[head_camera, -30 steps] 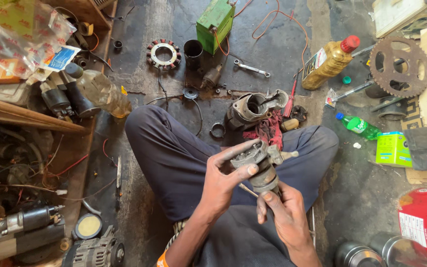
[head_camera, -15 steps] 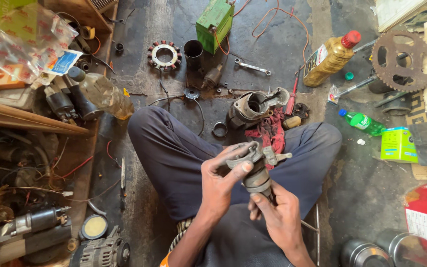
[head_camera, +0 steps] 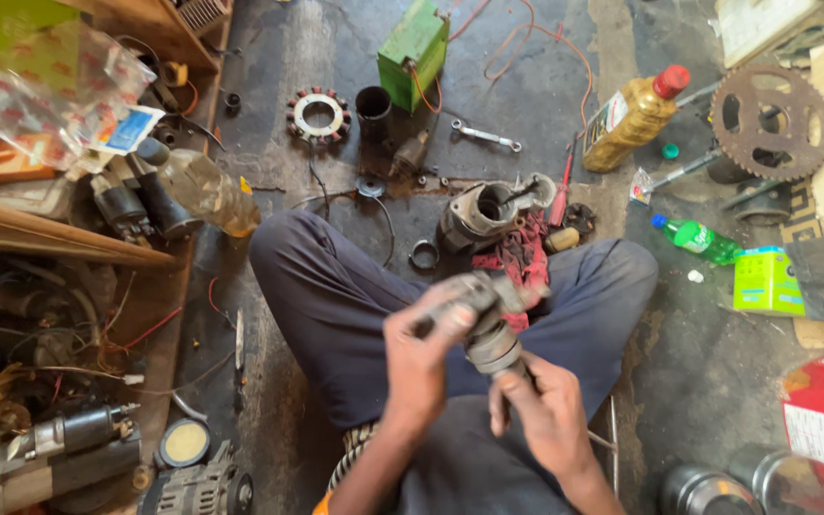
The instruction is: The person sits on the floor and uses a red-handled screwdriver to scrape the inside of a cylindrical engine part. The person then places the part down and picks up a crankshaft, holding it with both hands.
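Gripping a grey metal motor part above the lap: left hand curled shut over its upper casing, right hand clasped around its lower cylindrical end, fingers closed. Beyond, on the greasy floor: green box-shaped battery, golden oil bottle capped red, toothed rusty sprocket, small green carton, red rag.

Single head-worn camera looks steeply down at close range; floor extends beyond the left hand and right hand.
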